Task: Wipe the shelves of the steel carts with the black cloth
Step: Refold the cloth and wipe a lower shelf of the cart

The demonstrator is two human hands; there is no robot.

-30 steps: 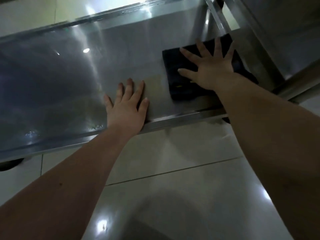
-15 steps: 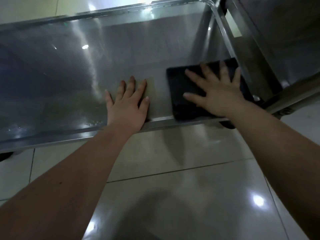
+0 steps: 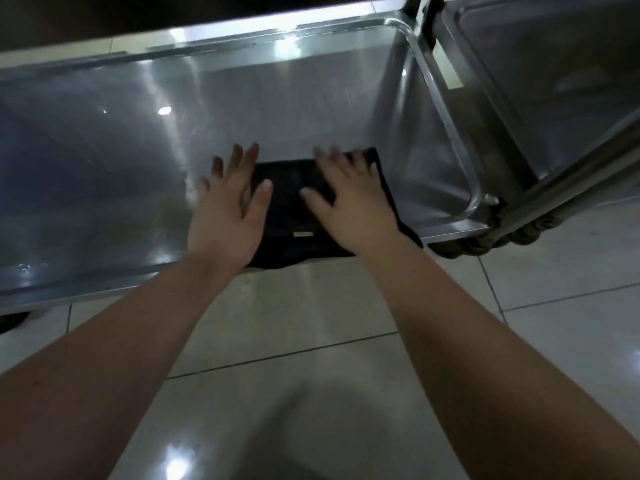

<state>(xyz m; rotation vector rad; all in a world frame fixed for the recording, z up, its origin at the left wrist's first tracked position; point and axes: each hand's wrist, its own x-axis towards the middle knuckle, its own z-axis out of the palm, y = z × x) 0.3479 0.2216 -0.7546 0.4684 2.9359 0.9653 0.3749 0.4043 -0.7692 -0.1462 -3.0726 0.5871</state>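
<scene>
Your black cloth (image 3: 294, 206) lies folded into a flat rectangle on the steel cart's shelf (image 3: 104, 168), at the front and a little right of the middle, well apart from the rounded right rim. Its near edge sags over the shelf's front lip, and a small pale label (image 3: 303, 234) shows near that edge. Your right hand (image 3: 349, 202) lies spread flat on the cloth's right half (its fingertips are blurred); your left hand (image 3: 228, 209) is at its left edge, fingers straight, thumb over the fabric. The shelf is a shallow tray of brushed steel with a raised rim, bright with streaky reflections. A second cart's shelf (image 3: 554, 81) stands just beside it on the right.
</scene>
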